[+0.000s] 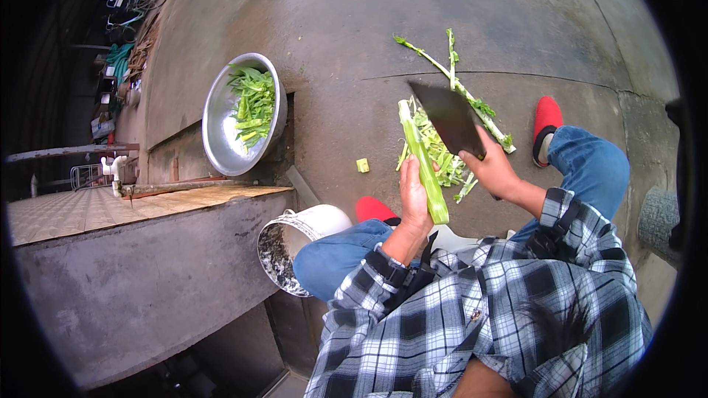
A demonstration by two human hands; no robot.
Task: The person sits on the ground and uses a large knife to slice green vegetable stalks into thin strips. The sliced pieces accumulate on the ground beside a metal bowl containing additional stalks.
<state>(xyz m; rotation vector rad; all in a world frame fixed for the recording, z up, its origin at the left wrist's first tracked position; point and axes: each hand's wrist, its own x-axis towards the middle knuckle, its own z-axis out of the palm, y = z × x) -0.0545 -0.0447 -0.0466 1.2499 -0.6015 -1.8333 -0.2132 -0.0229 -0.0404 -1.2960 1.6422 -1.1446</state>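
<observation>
My left hand is wrapped round the lower part of a thick, pale green celtuce stem, which points up and away from me. My right hand grips a dark, broad-bladed cleaver by its handle. The blade is tilted just right of the stem's upper part; whether it touches the stem I cannot tell. Beneath both lies a heap of green peelings on the concrete. Beyond the cleaver, long celtuce stalks with leafy tips rest on the ground. A small cut chunk sits left of the heap.
A metal basin at the left holds green leaves. Near my left knee a dirty white bucket leans on its side beside a concrete ledge. My red shoes flank the work area. Pipes and a tap stand far left.
</observation>
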